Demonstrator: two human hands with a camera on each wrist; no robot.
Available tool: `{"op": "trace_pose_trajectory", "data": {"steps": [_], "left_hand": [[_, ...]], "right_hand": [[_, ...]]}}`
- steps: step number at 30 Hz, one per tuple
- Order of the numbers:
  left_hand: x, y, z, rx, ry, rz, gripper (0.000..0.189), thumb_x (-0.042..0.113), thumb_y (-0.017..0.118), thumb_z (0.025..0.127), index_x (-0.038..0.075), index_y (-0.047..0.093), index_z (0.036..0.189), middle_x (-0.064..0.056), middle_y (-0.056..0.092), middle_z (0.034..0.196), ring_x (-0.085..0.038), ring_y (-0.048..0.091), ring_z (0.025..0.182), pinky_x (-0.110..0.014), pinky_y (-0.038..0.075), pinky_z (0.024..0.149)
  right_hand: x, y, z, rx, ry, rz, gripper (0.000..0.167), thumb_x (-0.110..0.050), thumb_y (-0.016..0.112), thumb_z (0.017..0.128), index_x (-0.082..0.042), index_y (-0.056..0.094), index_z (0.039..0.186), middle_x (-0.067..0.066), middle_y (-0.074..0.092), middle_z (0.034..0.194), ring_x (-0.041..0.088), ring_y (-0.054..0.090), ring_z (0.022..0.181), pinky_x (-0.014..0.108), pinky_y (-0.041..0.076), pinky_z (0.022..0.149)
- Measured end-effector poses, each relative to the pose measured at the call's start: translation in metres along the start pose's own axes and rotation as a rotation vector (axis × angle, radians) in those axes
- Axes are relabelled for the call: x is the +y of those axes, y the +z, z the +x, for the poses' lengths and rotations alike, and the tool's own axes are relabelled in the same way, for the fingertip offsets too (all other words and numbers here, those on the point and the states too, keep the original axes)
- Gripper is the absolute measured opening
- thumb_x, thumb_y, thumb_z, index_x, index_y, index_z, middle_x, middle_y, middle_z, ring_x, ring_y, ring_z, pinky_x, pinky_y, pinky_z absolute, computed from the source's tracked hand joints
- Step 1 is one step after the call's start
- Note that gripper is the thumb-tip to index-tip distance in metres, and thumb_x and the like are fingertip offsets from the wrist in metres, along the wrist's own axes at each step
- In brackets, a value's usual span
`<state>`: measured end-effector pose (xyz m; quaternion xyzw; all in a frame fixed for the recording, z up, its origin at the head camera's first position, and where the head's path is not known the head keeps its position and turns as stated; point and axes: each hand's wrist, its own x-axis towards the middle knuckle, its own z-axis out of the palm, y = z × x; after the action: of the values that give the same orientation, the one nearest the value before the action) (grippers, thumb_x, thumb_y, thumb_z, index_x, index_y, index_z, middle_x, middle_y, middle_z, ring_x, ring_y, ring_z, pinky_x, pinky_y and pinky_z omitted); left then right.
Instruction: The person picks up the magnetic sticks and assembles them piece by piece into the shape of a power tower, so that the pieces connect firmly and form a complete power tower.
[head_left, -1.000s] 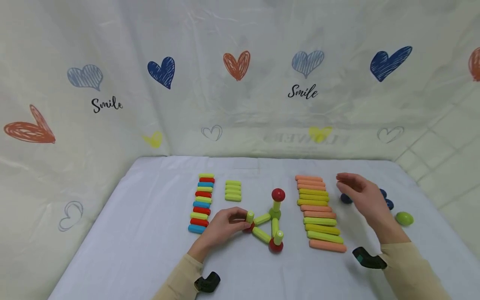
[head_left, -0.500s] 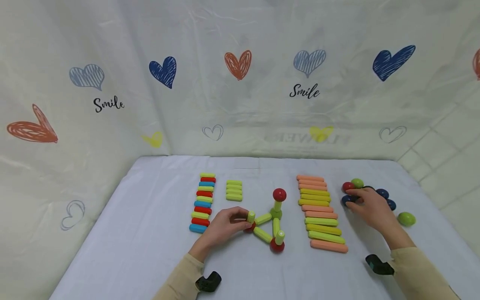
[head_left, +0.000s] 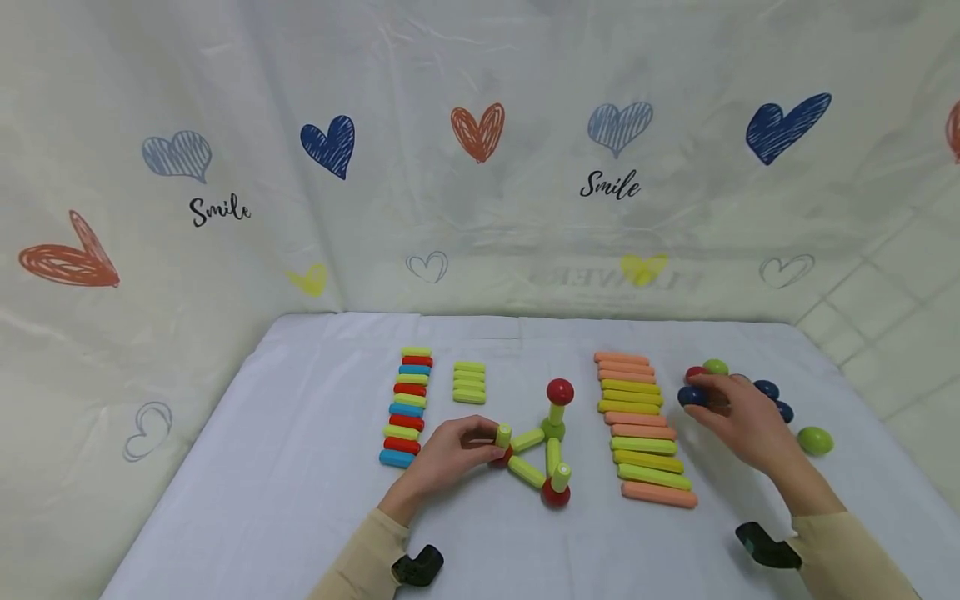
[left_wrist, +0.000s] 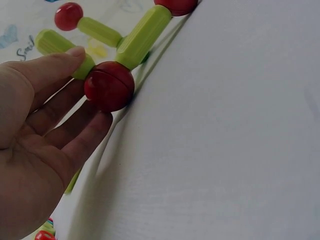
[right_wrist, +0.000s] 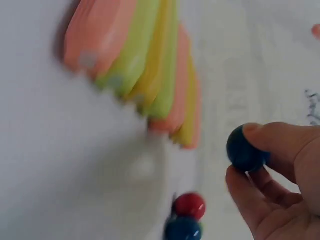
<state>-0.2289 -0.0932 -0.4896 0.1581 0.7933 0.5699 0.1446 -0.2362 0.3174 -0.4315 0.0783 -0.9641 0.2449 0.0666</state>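
The person's left hand grips the left corner of a triangular frame of ribbed lime-green rods and glossy balls on the white cloth, thumb against an upright rod, fingers at the red ball beneath. The right hand, reaching past a row of coral, yellow and green sticks, pinches a glossy dark blue ball above the cloth. Black script on the pale heart-printed backdrop reads "Smile" twice.
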Motion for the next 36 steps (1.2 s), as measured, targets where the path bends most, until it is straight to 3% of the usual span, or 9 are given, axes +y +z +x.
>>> {"op": "trace_pose_trajectory", "data": {"steps": [3, 7, 10, 14, 22, 36], "left_hand": [[0.002, 0.001, -0.001, 0.004, -0.002, 0.002, 0.023, 0.020, 0.070, 0.092, 0.017, 0.068, 0.114, 0.004, 0.068, 0.109, -0.018, 0.064, 0.108, -0.030, 0.053, 0.090], [0.012, 0.002, -0.005, 0.014, -0.014, 0.018, 0.022, 0.014, 0.069, 0.092, 0.012, 0.068, 0.114, 0.000, 0.068, 0.108, -0.021, 0.065, 0.107, -0.032, 0.054, 0.090], [0.018, 0.001, -0.007, 0.018, -0.021, 0.022, 0.021, 0.011, 0.068, 0.092, 0.009, 0.068, 0.113, -0.002, 0.068, 0.107, -0.024, 0.066, 0.105, -0.034, 0.054, 0.090], [0.013, 0.001, -0.006, 0.018, -0.017, 0.021, 0.022, 0.014, 0.069, 0.092, 0.012, 0.068, 0.114, 0.001, 0.068, 0.107, -0.021, 0.066, 0.105, -0.032, 0.053, 0.090], [-0.001, 0.001, 0.000, 0.009, -0.006, 0.010, 0.022, 0.022, 0.071, 0.091, 0.017, 0.069, 0.112, 0.003, 0.068, 0.107, -0.016, 0.066, 0.103, -0.030, 0.054, 0.089], [-0.001, -0.001, 0.001, -0.011, -0.008, 0.011, 0.024, 0.022, 0.071, 0.091, 0.016, 0.068, 0.114, 0.003, 0.068, 0.107, -0.017, 0.066, 0.104, -0.030, 0.054, 0.089]], "right_hand": [[-0.023, -0.003, -0.007, 0.000, -0.059, 0.148, 0.044, -0.020, 0.072, 0.090, 0.002, 0.058, 0.126, 0.017, 0.056, 0.113, 0.034, 0.064, 0.101, 0.031, 0.057, 0.079], [-0.061, -0.003, -0.021, -0.110, -0.108, 0.410, 0.040, -0.020, 0.069, 0.093, -0.005, 0.058, 0.128, 0.012, 0.057, 0.121, 0.012, 0.064, 0.105, 0.014, 0.050, 0.082], [-0.089, 0.002, -0.031, -0.237, -0.084, 0.554, 0.043, -0.024, 0.069, 0.092, -0.009, 0.057, 0.131, 0.012, 0.057, 0.127, 0.009, 0.063, 0.108, 0.019, 0.052, 0.085], [-0.113, 0.012, -0.038, -0.347, -0.094, 0.656, 0.044, -0.024, 0.072, 0.090, -0.010, 0.058, 0.130, 0.015, 0.055, 0.130, 0.020, 0.063, 0.110, 0.025, 0.053, 0.088], [-0.125, 0.031, -0.039, -0.383, -0.196, 0.695, 0.040, -0.021, 0.072, 0.090, -0.011, 0.060, 0.126, 0.007, 0.059, 0.119, 0.016, 0.061, 0.110, 0.028, 0.051, 0.094], [-0.124, 0.042, -0.034, -0.409, -0.227, 0.693, 0.036, -0.020, 0.073, 0.089, -0.017, 0.061, 0.123, 0.004, 0.061, 0.117, 0.017, 0.060, 0.110, 0.030, 0.051, 0.093]]}}
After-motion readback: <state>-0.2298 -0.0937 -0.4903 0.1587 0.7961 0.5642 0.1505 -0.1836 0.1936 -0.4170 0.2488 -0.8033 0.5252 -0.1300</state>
